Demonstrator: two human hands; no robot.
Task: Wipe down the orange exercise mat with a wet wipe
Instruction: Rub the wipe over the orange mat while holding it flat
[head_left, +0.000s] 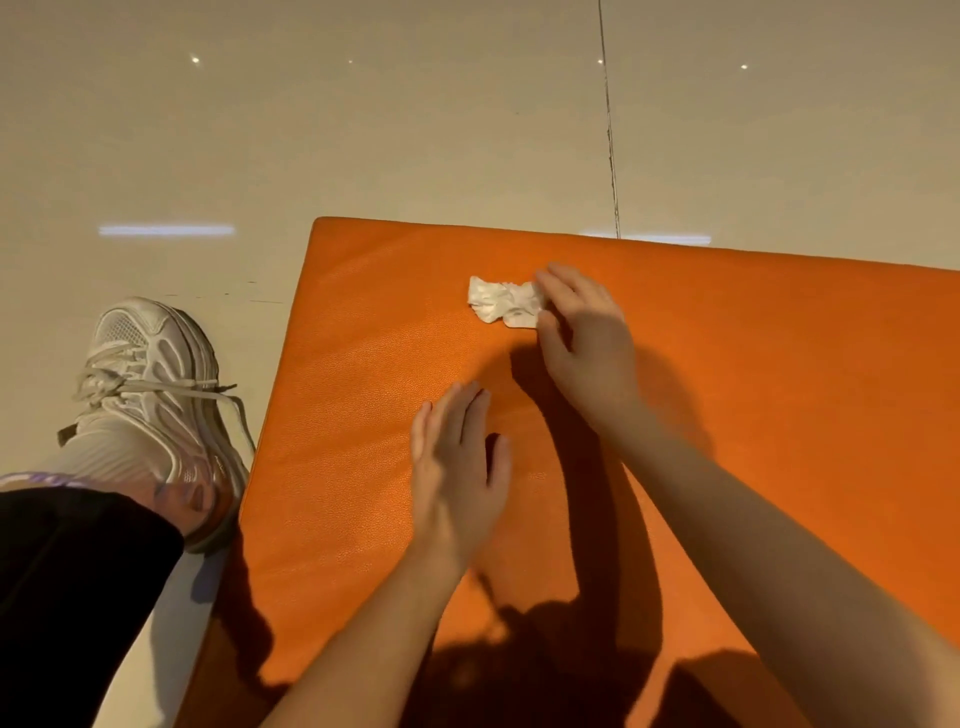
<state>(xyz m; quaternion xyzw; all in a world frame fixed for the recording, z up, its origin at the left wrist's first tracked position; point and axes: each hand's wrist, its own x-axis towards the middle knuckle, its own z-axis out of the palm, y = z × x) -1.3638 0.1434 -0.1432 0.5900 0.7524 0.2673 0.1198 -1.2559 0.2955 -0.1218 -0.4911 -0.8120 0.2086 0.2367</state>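
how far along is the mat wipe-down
Done: the crumpled wet wipe is out and lying on the orange mat. In hand: the right hand presses its fingertips on the wipe near the far edge, and the left hand lies flat and empty. Left: no wet streaks show, so most of the mat looks unwiped.

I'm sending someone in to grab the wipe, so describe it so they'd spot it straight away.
Find the big orange mat on the pale tiled floor. Near its far edge, the right hand rests its fingertips on the wet wipe. It's the only white, crumpled thing on the mat.
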